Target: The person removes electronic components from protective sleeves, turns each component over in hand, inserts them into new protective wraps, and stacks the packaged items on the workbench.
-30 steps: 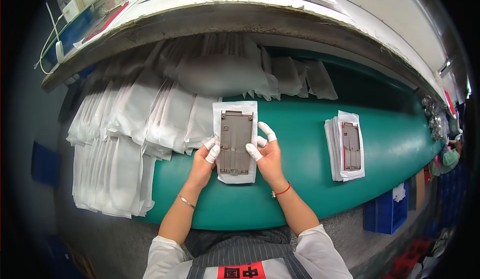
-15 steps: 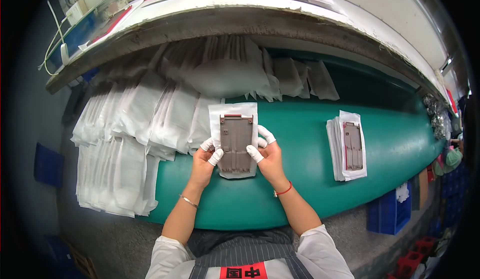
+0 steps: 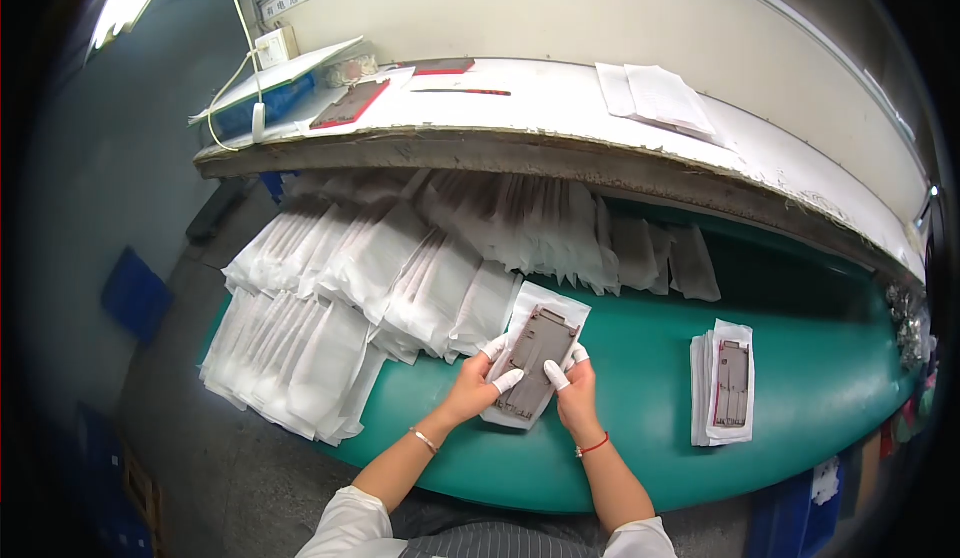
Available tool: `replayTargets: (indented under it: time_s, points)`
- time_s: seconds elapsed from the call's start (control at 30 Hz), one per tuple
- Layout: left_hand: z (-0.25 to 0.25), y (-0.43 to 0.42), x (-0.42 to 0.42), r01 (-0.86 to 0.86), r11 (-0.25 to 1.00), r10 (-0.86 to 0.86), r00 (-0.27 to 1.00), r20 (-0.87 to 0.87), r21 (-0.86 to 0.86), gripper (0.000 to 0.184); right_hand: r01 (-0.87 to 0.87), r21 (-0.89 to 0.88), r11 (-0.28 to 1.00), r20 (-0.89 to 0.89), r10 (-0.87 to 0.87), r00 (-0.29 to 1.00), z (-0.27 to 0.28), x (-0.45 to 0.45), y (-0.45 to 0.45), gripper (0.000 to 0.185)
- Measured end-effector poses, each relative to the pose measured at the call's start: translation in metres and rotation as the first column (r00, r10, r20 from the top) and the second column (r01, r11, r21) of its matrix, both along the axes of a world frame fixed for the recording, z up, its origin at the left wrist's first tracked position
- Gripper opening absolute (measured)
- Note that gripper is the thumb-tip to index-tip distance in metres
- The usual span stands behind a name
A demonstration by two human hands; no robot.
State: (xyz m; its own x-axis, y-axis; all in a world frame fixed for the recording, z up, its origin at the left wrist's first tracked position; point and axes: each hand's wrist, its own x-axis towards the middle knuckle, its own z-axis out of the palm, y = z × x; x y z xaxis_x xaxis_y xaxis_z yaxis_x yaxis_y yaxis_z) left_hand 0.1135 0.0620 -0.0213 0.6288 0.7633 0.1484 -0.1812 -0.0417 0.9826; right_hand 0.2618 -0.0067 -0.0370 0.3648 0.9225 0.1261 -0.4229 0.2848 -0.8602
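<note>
A brown-grey plastic panel point(image 3: 540, 358) lies on a white sleeve point(image 3: 572, 310), tilted to the right. My left hand point(image 3: 474, 386) grips its left edge, thumb on the panel's face. At the right edge, my right hand point(image 3: 576, 390) holds it the same way. White covers wrap several of my fingertips. Many filled white sleeves point(image 3: 300, 358) stand in overlapping rows left of and behind my hands. On the right, a similar panel point(image 3: 733, 383) rests on a small stack of white sleeves point(image 3: 703, 388).
The green table point(image 3: 640, 458) stretches under everything. Above its back part runs a white shelf point(image 3: 560, 118) with red-edged panels point(image 3: 350, 104), papers point(image 3: 660, 96) and a blue tray point(image 3: 265, 108). Blue crates point(image 3: 790, 518) stand on the floor at lower right.
The view has swung upward and left, showing more of the shelf and wall. The held panel and sleeve have gone from upright to leaning right, both hands still on them.
</note>
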Motion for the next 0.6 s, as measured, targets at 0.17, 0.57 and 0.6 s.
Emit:
replayTargets:
  time_s: [0.17, 0.57, 0.6]
  points:
    - [0.116, 0.026, -0.027, -0.057, 0.972, 0.052, 0.998, 0.030, 0.226, 0.048, -0.177, 0.007, 0.984, -0.035, 0.177, 0.984, 0.006, 0.002, -0.006, 0.050]
    - [0.312, 0.250, -0.102, -0.432, 0.897, 0.441, 0.885, -0.152, 0.090, 0.021, -0.101, -0.051, 0.994, -0.032, 0.100, 0.994, -0.009, 0.021, 0.005, 0.044]
    - [0.311, 0.256, -0.101, -0.450, 0.888, 0.461, 0.864, -0.201, 0.100, 0.022, -0.100, -0.058, 0.993, -0.037, 0.098, 0.994, -0.009, 0.022, 0.006, 0.044]
